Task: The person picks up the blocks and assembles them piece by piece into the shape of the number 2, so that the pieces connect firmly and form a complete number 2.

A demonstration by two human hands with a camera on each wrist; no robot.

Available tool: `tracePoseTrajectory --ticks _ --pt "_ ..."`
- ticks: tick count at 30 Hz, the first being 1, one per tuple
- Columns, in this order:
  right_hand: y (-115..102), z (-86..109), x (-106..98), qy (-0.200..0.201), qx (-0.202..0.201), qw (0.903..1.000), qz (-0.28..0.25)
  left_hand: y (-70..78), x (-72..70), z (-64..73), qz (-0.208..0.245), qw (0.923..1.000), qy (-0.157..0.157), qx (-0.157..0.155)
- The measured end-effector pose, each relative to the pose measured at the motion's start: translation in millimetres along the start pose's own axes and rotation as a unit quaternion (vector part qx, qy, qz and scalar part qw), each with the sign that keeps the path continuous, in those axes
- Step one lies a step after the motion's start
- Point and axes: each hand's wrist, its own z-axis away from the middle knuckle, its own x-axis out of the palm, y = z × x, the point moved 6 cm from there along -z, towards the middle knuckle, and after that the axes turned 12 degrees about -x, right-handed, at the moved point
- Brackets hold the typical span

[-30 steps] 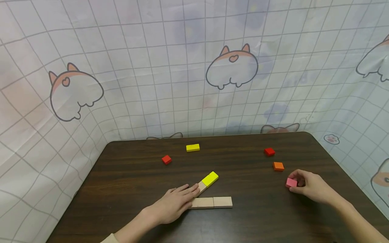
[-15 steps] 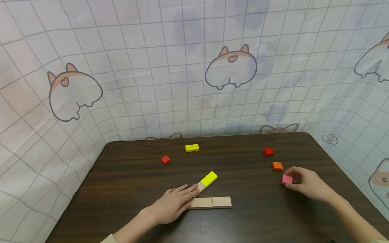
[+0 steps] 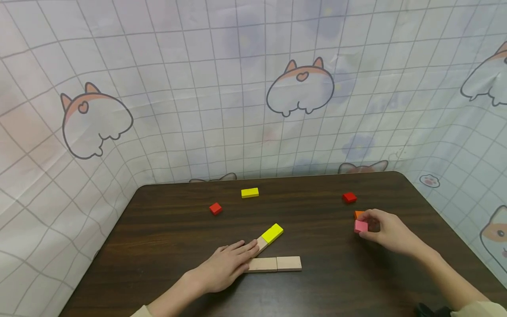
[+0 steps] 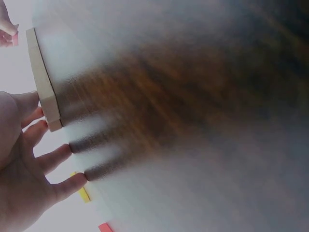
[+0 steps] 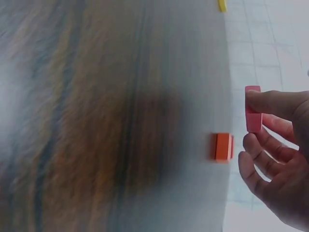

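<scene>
My right hand pinches a small pink block between thumb and fingers. In the head view this block partly covers an orange block; the right wrist view shows the pink block apart from the orange block. My left hand lies with spread, straight fingers over the near ends of two wooden rows. One row is two plain wooden blocks end to end. The other slants away, a plain block ending in a yellow block. Their near ends are hidden under the hand.
On the dark wood-grain table lie a red block and a yellow block toward the back left. Another red block sits at the back right. A patterned cloth wall rises behind the table. A dark object shows at the bottom right.
My right hand has carried the pink block left and away from me, from beside the orange block to in front of it. The left hand has stayed in place.
</scene>
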Motion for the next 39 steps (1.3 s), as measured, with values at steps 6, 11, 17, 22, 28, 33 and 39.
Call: tracePoseTrajectory --ticks 6,11,17,22,28,33,39 --pt "-8.8 -10.2 2.1 0.005 -0.008 0.9999 -0.015 0.1 0.0 0.4 0.002 1.0000 0.001 0.004" --pt "-15.4 -18.6 5.7 0.004 -0.008 0.9998 -0.020 0.2 -0.2 0.6 0.004 1.0000 0.002 0.005" --pt "-23.6 -29.5 10.0 0.002 -0.019 0.9996 -0.021 -0.2 -0.3 -0.3 -0.001 1.0000 0.003 0.001" --pt "-28.6 -38.3 15.0 0.001 -0.024 0.9994 -0.026 -0.1 -1.1 -0.2 0.003 1.0000 0.003 0.001" --pt "-34.3 -49.5 19.4 0.006 -0.033 0.9990 -0.031 -0.1 -0.8 0.2 0.006 1.0000 0.002 0.004" --pt "-38.7 -59.1 24.2 0.013 -0.037 0.9985 -0.039 0.0 -0.2 0.3 0.003 1.0000 0.004 0.005" --pt "-40.5 -69.6 31.2 0.018 -0.033 0.9977 -0.057 -0.7 0.4 0.5 0.003 1.0000 0.005 0.004"
